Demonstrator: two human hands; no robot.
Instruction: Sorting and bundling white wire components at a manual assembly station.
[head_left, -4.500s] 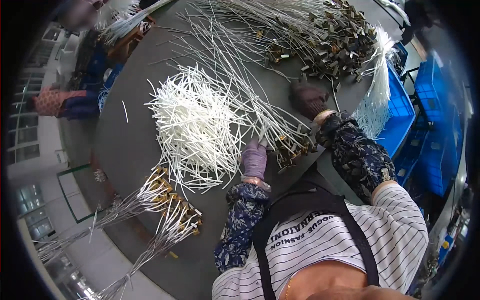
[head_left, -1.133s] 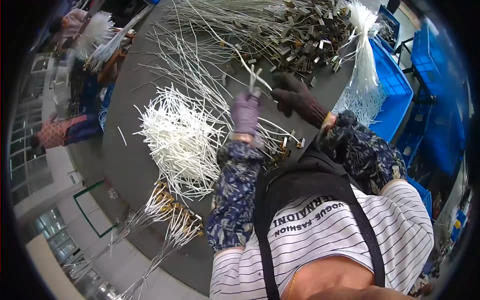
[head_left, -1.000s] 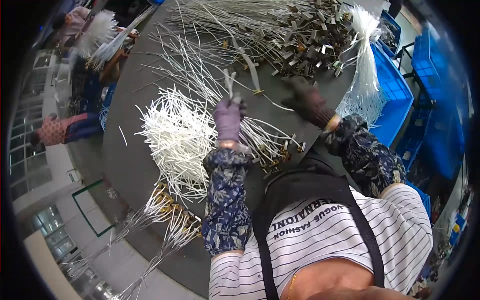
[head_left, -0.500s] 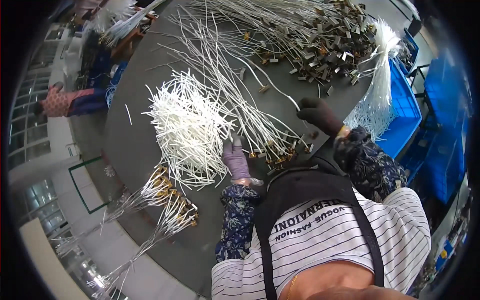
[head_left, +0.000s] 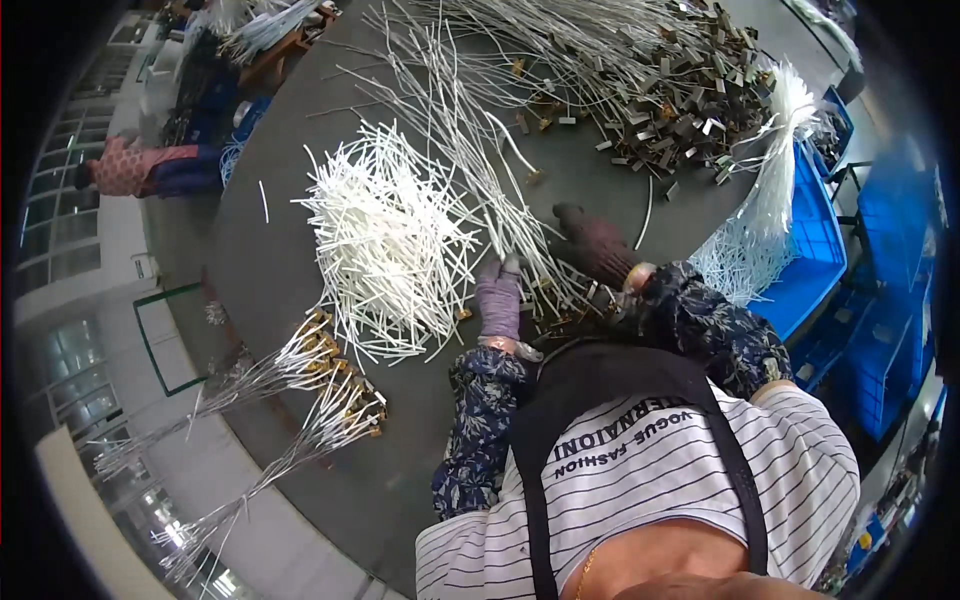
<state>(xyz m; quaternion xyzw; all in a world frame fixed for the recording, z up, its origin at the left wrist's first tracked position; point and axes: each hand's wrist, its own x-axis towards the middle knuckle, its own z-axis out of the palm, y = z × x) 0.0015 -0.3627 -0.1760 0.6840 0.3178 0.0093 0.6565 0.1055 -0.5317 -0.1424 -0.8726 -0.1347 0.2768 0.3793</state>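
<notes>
My left hand (head_left: 499, 305), in a purple glove, has its fingers drawn together at the right edge of a heap of short white tubes (head_left: 385, 245). Its fingertips meet the white-sleeved ends of a wire bundle (head_left: 470, 170); what they pinch is too small to make out. Over the lower part of that bundle reaches my right hand (head_left: 600, 248), in a dark brown glove, with fingers stretched out to the left. Nothing shows in it. Brass-coloured connectors (head_left: 560, 325) lie by my apron, partly hidden under the right forearm.
A large pile of wires with metal connectors (head_left: 680, 100) covers the far right of the dark table (head_left: 410, 450). Two tied wire bundles (head_left: 330, 410) lie at the left edge. Blue crates (head_left: 820, 230) and a clear bag (head_left: 775, 170) stand at right. Another person (head_left: 140, 168) is far left.
My right hand has let go of a white-sleeved wire and moved left over the bundle. My left hand has shifted slightly right, from the tube heap to the wires.
</notes>
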